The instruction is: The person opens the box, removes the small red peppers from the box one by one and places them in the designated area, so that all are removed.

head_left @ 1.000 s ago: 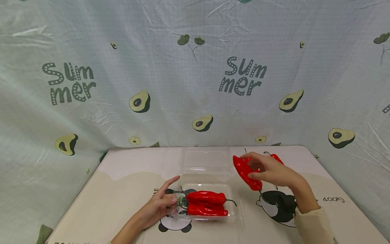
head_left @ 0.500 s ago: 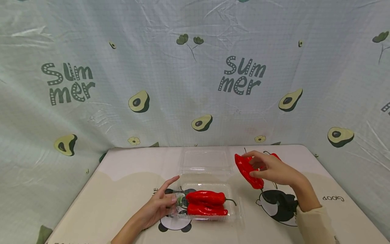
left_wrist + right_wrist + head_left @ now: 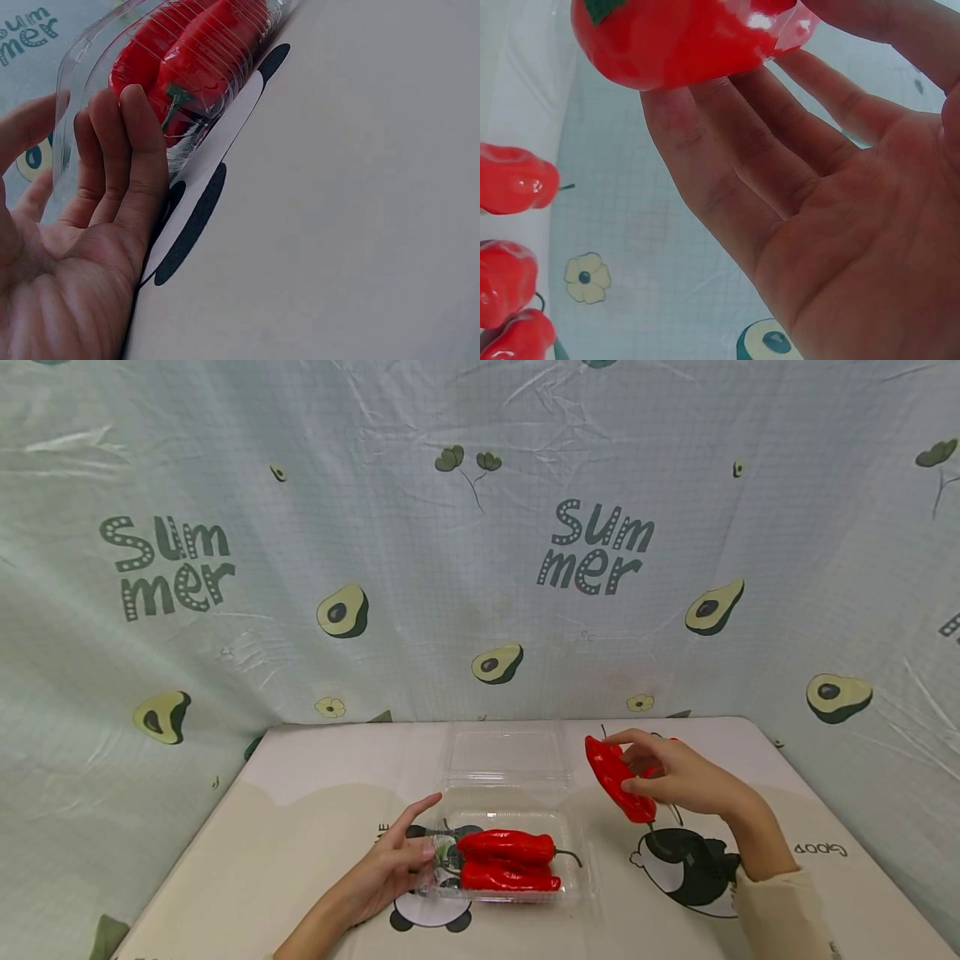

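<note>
A long red pepper (image 3: 621,781) with a green stem hangs tilted above the right side of the table. My right hand (image 3: 678,772) holds it between thumb and fingers; the right wrist view shows the fingertips against the pepper's (image 3: 690,45) underside. Two more red peppers (image 3: 506,843) lie side by side in a clear plastic container (image 3: 573,881) at the middle front. At its left end, my left hand (image 3: 386,868) grips the rim, thumb on top and index finger stretched along the corner. In the left wrist view, several fingers (image 3: 112,142) lie against the outer wall.
The container's clear lid (image 3: 510,753) lies folded back behind it. Several red peppers (image 3: 514,180) lie at the back right, partly hidden by my right hand in the head view. A printed curtain (image 3: 420,568) stands behind the table (image 3: 300,827).
My right hand has shifted slightly right and back with the pepper, covering more of the peppers behind it. The left hand and the container have stayed in place.
</note>
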The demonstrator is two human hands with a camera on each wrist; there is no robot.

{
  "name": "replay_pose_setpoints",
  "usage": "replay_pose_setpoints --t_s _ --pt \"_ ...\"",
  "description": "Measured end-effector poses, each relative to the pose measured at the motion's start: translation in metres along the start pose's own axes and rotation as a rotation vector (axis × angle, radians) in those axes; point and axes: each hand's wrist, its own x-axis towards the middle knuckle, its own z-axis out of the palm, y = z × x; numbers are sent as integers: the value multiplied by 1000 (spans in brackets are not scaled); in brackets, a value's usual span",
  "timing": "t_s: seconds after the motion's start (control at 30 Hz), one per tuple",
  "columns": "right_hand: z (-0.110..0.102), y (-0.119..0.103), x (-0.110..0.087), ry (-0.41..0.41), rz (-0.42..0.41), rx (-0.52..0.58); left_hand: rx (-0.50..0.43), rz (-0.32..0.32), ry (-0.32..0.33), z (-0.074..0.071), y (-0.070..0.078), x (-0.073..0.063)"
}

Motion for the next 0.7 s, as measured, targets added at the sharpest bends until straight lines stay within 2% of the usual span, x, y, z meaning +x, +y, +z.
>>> replay_pose_setpoints --t_s 0.27,0.7 --pt "-1 2 0 8 4 -10 5 4 -3 0 0 0" --pt "-3 3 -4 18 34 32 9 9 -8 0 -2 0"
